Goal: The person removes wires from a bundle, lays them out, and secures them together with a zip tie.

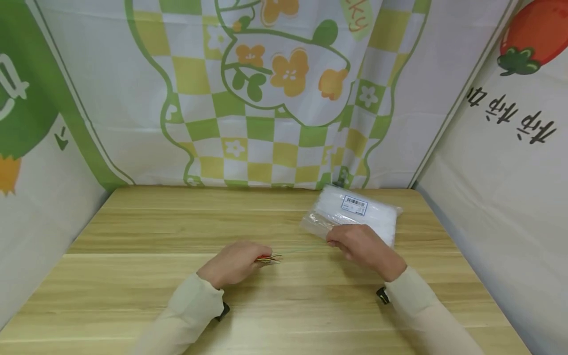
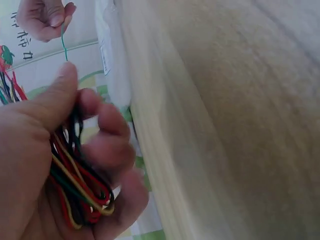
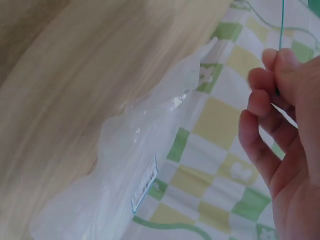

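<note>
My left hand [image 1: 236,262] holds a folded bundle of thin wires [image 2: 80,185] in red, black, yellow and green, its fingers curled round it. Loose wire ends [image 1: 276,258] stick out past the thumb side. A green wire [image 2: 64,47] runs from the left thumb and forefinger across to my right hand [image 1: 361,246]. In the right wrist view, the thumb and forefinger pinch that green wire [image 3: 281,25], with the other fingers loosely bent. Between the two hands the strand looks nearly straight. Both hands are above the wooden table [image 1: 155,231].
A clear plastic bag [image 1: 377,217] of white contents, with a barcode label [image 1: 354,205], lies at the back right of the table, just behind my right hand. A patterned curtain [image 1: 257,148] hangs along the table's back edge, with printed cloth at both sides.
</note>
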`<state>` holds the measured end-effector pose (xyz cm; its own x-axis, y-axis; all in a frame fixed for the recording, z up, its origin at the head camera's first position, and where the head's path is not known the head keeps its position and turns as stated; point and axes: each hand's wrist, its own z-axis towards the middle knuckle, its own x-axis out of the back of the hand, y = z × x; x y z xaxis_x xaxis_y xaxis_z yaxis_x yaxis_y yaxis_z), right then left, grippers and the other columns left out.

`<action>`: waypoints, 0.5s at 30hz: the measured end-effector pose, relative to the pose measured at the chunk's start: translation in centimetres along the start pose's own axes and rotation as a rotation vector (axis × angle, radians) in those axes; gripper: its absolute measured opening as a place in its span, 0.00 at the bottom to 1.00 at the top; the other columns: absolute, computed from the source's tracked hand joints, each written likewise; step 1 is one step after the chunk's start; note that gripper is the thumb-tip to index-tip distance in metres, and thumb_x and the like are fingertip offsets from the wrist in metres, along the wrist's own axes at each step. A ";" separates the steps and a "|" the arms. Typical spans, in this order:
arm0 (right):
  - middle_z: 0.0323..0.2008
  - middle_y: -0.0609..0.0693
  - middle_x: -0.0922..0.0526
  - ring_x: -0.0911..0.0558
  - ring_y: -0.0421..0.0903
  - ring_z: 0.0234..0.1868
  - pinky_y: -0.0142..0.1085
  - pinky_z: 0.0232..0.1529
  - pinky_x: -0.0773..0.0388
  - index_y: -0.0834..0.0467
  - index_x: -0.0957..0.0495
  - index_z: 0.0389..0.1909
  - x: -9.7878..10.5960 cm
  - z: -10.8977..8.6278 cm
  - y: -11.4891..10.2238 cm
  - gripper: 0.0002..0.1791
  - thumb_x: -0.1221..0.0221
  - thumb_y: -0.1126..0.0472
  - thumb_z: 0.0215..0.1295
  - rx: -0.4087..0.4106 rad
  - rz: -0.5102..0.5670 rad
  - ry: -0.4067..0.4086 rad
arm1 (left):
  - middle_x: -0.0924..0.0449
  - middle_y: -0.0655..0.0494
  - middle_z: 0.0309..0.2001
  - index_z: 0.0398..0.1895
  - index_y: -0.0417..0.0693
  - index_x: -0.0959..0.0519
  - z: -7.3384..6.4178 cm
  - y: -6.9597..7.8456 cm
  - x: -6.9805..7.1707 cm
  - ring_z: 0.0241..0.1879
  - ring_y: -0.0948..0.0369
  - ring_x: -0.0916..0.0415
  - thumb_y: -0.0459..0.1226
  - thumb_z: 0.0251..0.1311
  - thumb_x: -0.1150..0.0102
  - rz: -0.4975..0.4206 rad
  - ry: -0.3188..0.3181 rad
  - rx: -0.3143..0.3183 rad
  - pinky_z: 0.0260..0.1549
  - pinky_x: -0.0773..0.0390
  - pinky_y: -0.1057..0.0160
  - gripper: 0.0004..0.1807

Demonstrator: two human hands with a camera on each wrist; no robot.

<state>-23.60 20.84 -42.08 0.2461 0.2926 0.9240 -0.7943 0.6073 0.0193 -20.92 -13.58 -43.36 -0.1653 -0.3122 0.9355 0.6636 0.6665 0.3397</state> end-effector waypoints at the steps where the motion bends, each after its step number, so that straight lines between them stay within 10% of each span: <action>1: 0.31 0.40 0.15 0.17 0.37 0.33 0.35 0.37 0.17 0.51 0.16 0.34 0.0 0.0 -0.1 0.06 0.31 0.65 0.67 0.011 0.006 -0.010 | 0.31 0.68 0.23 0.28 0.57 0.24 0.0 -0.1 0.1 0.25 0.68 0.39 0.42 0.73 0.36 -0.018 -0.004 0.006 0.30 0.34 0.67 0.13; 15: 0.27 0.42 0.29 0.28 0.37 0.29 0.31 0.31 0.23 0.51 0.25 0.29 0.1 1.0 -1.8 0.14 0.27 0.62 0.63 0.216 -0.035 0.071 | 0.35 0.67 0.20 0.23 0.57 0.23 -0.6 -0.1 0.5 0.21 0.67 0.42 0.38 0.71 0.36 0.017 -0.060 0.127 0.23 0.41 0.67 0.15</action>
<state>-22.70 19.06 -41.69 0.3079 0.3299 0.8924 -0.8831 0.4480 0.1391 -20.67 -14.17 -42.96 -0.2008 -0.2617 0.9440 0.5697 0.7528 0.3298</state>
